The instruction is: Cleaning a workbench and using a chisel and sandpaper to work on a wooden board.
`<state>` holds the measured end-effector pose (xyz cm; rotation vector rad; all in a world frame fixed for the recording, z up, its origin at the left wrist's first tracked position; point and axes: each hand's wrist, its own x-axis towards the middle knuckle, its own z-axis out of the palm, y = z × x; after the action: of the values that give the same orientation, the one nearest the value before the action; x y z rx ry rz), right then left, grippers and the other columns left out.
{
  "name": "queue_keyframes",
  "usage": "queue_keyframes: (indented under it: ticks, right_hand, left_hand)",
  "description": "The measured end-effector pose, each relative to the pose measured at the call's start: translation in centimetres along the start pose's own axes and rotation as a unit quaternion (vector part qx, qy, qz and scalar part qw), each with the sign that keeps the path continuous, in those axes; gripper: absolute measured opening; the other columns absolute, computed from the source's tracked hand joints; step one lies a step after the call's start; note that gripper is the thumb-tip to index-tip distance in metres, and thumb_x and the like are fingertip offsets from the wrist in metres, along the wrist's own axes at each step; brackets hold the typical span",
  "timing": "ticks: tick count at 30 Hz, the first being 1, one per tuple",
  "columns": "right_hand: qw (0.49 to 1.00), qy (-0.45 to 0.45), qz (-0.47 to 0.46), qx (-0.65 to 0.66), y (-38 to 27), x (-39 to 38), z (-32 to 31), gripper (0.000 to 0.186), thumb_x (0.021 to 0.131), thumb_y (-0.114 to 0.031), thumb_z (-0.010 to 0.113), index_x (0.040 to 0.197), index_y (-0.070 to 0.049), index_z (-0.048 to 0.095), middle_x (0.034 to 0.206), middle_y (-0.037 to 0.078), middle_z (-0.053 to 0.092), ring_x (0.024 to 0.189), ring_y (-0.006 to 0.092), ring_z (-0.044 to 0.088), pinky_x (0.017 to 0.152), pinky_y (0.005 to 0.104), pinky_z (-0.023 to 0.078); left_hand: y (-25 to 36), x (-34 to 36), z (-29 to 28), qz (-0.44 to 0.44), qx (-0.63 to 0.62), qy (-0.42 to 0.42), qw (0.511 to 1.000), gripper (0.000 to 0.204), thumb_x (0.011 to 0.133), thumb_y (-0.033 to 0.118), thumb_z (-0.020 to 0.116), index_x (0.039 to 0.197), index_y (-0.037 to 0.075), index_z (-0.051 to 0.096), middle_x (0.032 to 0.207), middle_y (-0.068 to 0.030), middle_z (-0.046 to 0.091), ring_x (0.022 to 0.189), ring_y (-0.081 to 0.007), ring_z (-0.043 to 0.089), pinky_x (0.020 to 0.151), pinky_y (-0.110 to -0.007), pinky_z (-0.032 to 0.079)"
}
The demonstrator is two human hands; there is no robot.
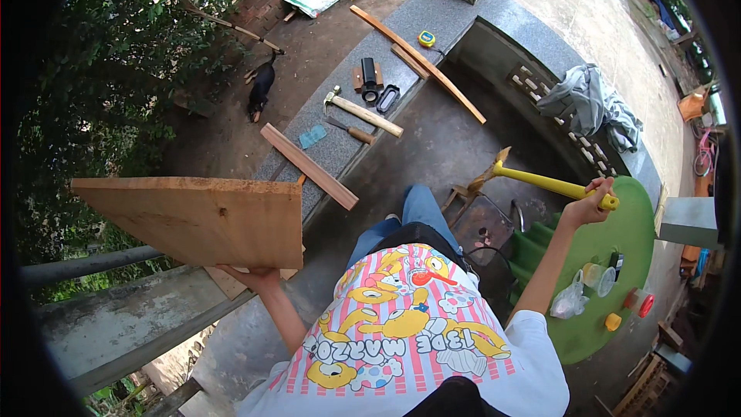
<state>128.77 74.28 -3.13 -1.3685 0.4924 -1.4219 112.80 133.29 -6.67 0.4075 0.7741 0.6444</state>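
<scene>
My left hand [256,276] grips the lower edge of a wide wooden board [208,220], its fingers partly hidden behind the wood. The board stands tilted up on the left, above a concrete ledge. Out to the right, my right hand [589,205] is closed round the yellow handle of a brush [544,179]. Its brown, frayed bristles point away to the left, beside a small stool [482,225].
On the grey stone ledge lie a hammer [363,112], a wooden-handled chisel [351,131], wood strips [309,164] and a tape measure [426,38]. A green round table [594,309] at right bears small containers. Grey cloth [590,104] drapes the wall; a black dog [262,85] is beyond.
</scene>
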Motion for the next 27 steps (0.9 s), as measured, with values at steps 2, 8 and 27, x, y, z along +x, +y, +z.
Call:
queue_keyframes:
  ticks: [2, 8, 27]
  right_hand:
    - [1.000, -0.008, -0.006, 0.007, 1.7, 0.6, 2.0, 0.028, 0.095, -0.017, 0.066, 0.072, -0.006, 0.054, 0.064, 0.003, 0.056, 0.053, 0.0068, 0.045, 0.049, 0.0211, 0.033]
    - [0.995, -0.084, -0.025, -0.045, 11.0, 1.4, 10.6, 0.031, 0.096, -0.021, 0.066, 0.071, -0.005, 0.057, 0.067, 0.000, 0.058, 0.054, 0.0054, 0.045, 0.051, 0.0214, 0.034]
    - [0.720, -0.441, 0.209, -0.494, 48.1, -10.0, 34.9, 0.070, 0.082, -0.066, 0.063, 0.100, 0.001, 0.069, 0.101, 0.020, 0.070, 0.099, 0.0394, 0.065, 0.096, 0.0485, 0.046]
  left_hand:
    - [-0.3, 0.5, 0.2, 0.019, -0.010, 0.028, 0.999, 0.097, 0.071, 0.077, 0.067, 0.146, 0.021, 0.040, 0.151, -0.0035, 0.038, 0.139, -0.0272, 0.036, 0.113, -0.052, 0.033]
    - [-4.0, 0.0, 4.7, 0.146, 0.008, 0.114, 0.983, 0.093, 0.075, 0.076, 0.064, 0.147, 0.024, 0.038, 0.153, -0.0052, 0.034, 0.140, -0.0282, 0.034, 0.115, -0.051, 0.030]
    - [-17.6, -2.3, 12.1, 0.206, -0.058, 0.247, 0.945, 0.077, 0.080, 0.074, 0.062, 0.133, 0.019, 0.053, 0.128, -0.0027, 0.057, 0.119, -0.0201, 0.055, 0.100, -0.044, 0.044]
